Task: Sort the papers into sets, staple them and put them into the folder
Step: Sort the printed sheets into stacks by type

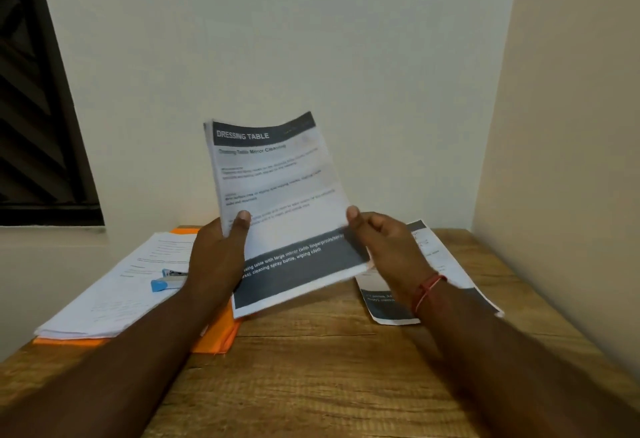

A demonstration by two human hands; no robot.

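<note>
A thin, slightly bowed set of printed papers [277, 202] with dark bands stands tilted above the grainy wooden bench [329, 368], its left edge gripped by the left hand [216, 250] and its right edge pinched in the curled fingers [377, 226] of the right hand [384, 243], between a white paper pile [121, 292] bearing a blue stapler [168, 280] on a flat orange folder [216, 337] and a loose sheet [450, 264], with bare wood along the near edge.

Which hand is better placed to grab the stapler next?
Left, probably: the stapler lies on the paper stack just beside the left hand, while the right hand sits across the held papers.
</note>
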